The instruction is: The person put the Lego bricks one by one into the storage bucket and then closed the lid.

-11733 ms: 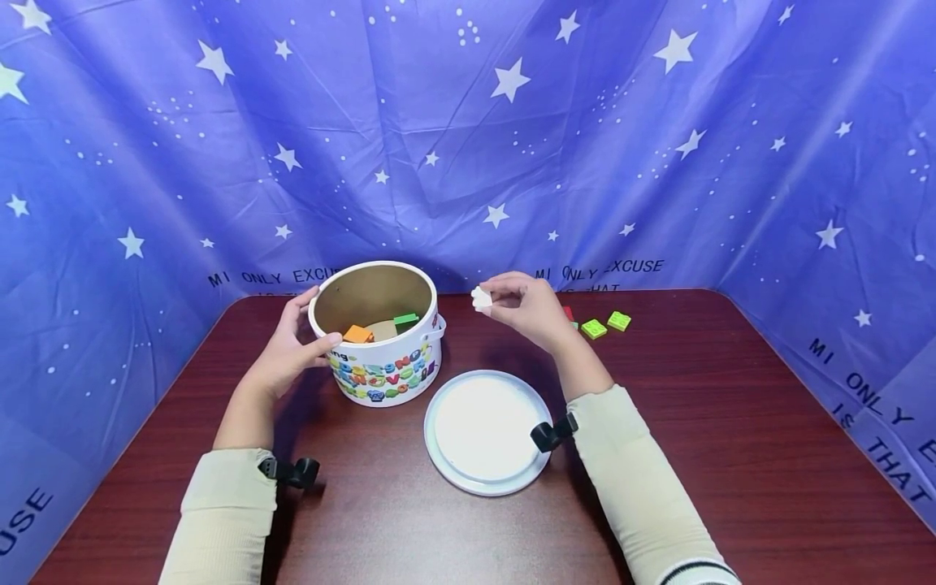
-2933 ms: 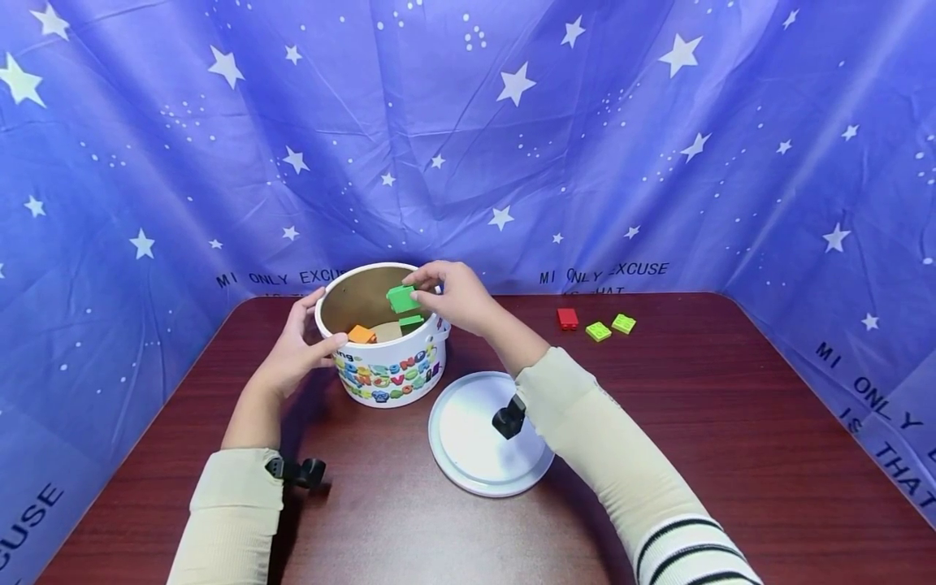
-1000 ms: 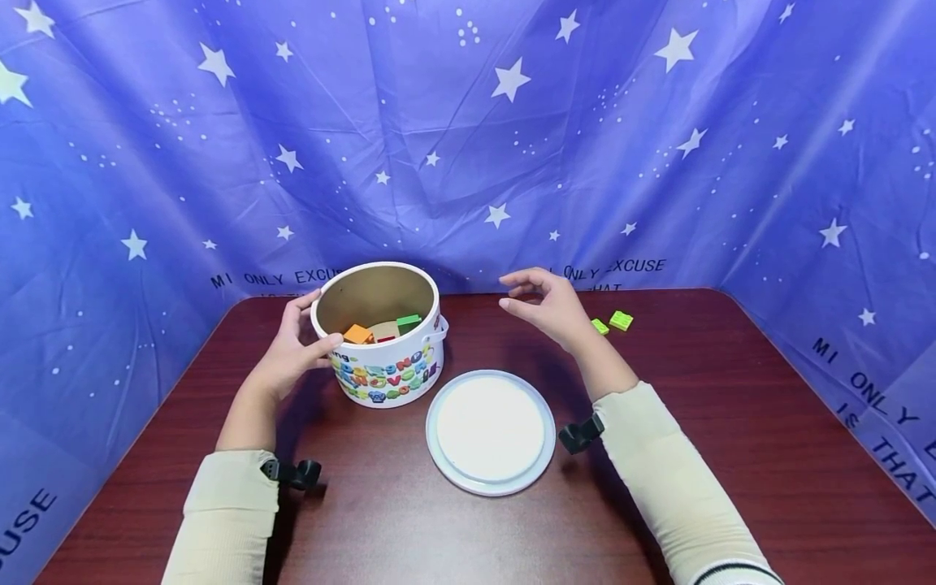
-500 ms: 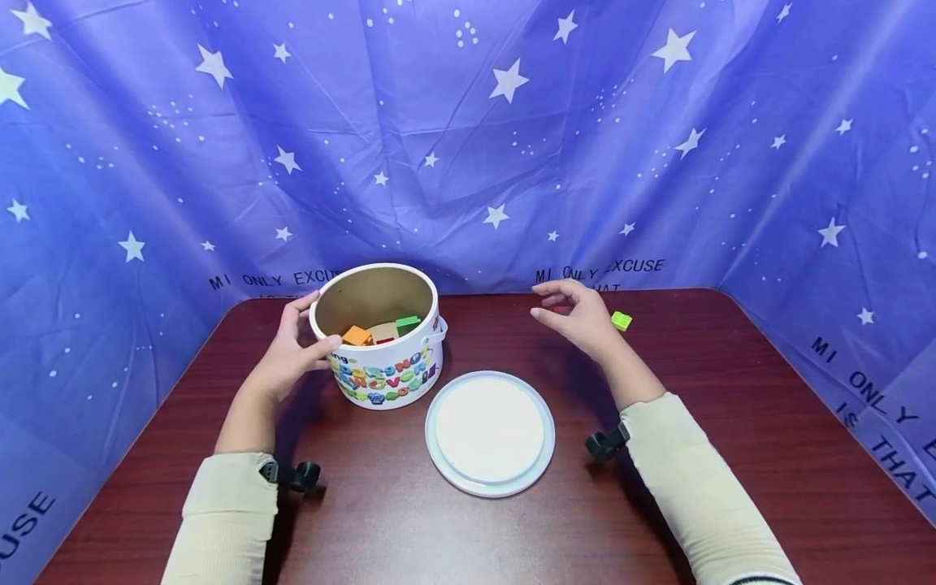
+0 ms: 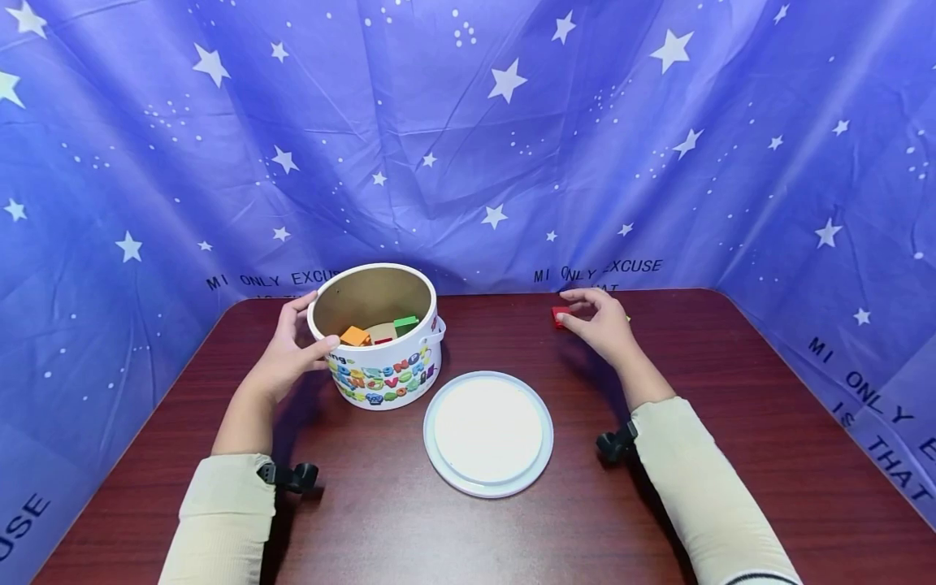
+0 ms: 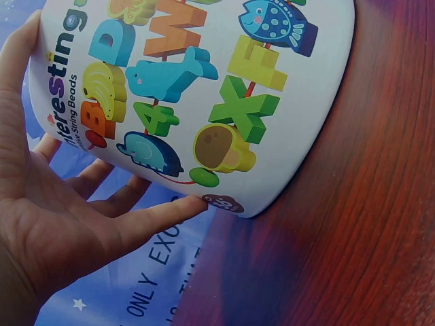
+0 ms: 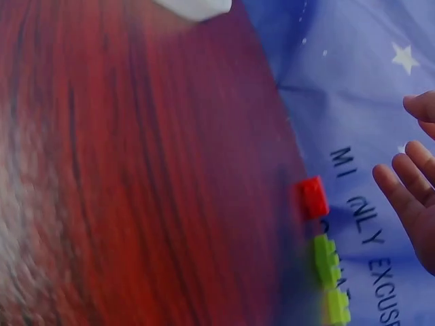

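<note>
My left hand (image 5: 292,349) holds the white bucket (image 5: 387,378) by its left side, the thumb over the front near the rim. Printed toy letters cover the bucket's wall, close up in the left wrist view. Inside lie an orange toy brick (image 5: 356,336), a green toy brick (image 5: 405,322) and a sliver of something red. My right hand (image 5: 603,325) is at a red toy brick (image 5: 559,315), its thumb overlapping the brick in the head view. In the right wrist view its fingers (image 7: 401,180) are spread, apart from the red brick.
A round white lid (image 5: 488,431) lies on the dark red wooden table (image 5: 380,504), right of the bucket. Two lime green bricks, one lime brick (image 7: 326,261) and another lime brick (image 7: 336,307), sit beyond the red one. A starry blue curtain (image 5: 468,146) surrounds the table.
Earlier my right hand held a white piece, then a green brick over the bucket. It has since moved right and down to the red brick. My left hand has stayed on the bucket.
</note>
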